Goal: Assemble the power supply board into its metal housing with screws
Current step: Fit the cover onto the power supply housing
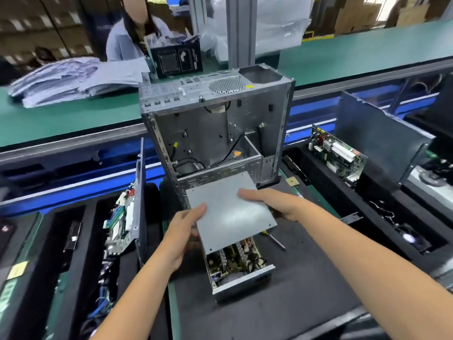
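While a stack of grey bags [73,79] lay far to the left on the green conveyor [367,50], a black foam tray [81,253] at the near left held a circuit board [120,224] standing on edge against a metal panel [140,212]. The left hand [182,238] gripped the left edge of the metal housing [228,217], thumb on top of its flat grey lid and the other fingers out of sight beneath. The housing sat tilted in the middle of the table [282,303], and the power supply board [235,260] showed inside it through the open near end (components and dark wires visible). Just beyond stood an open computer chassis [215,128], its cavity facing the camera. The right hand [272,202] held the housing's right edge, thumb laid across the lid. A screwdriver [275,240] lay on the black mat just right of the housing. Farther right, another board [337,155] leaned in a second foam tray [382,207].
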